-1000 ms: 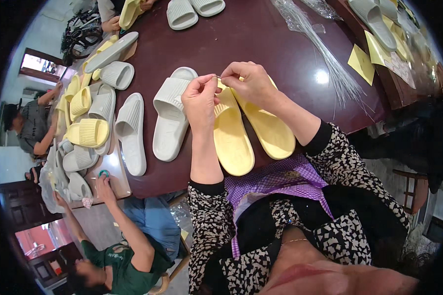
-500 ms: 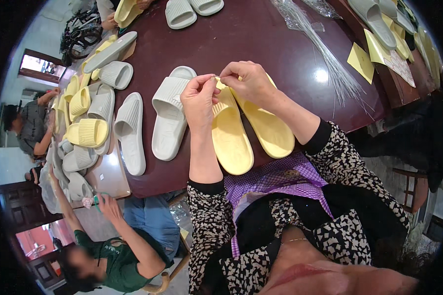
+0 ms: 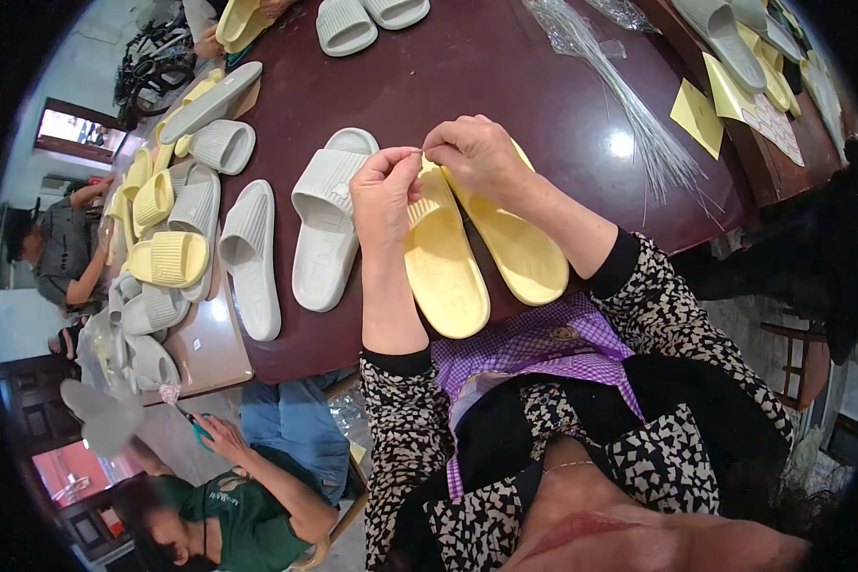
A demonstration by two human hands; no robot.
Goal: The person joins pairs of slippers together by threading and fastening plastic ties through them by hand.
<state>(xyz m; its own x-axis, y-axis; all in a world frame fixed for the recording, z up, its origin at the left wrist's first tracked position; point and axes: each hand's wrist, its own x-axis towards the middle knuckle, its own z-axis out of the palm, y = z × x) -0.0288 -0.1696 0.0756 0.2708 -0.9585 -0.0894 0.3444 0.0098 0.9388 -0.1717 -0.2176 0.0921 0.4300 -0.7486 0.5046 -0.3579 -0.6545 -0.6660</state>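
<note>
A pair of yellow slippers (image 3: 451,286) lies side by side on the dark red table, heels toward me. Over their toe ends, my left hand (image 3: 383,195) and my right hand (image 3: 486,160) meet, each with thumb and forefinger pinched. Whatever is between the fingertips is too small to make out. Both hands hide much of the slippers' upper straps. Just left of my left hand lies a grey slipper (image 3: 322,257), and farther left another grey slipper (image 3: 251,267).
A bundle of thin clear strands (image 3: 629,105) and a yellow sheet (image 3: 698,119) lie at right. Grey and yellow slippers crowd the left edge (image 3: 169,257). At lower left a co-worker in green holds green-handled scissors (image 3: 203,429). More grey slippers (image 3: 346,29) lie at the far side.
My hands stay pinched together in nearly the same spot. The co-worker at lower left has drawn an arm back from the pile, and a blurred pale slipper shape is now beside it.
</note>
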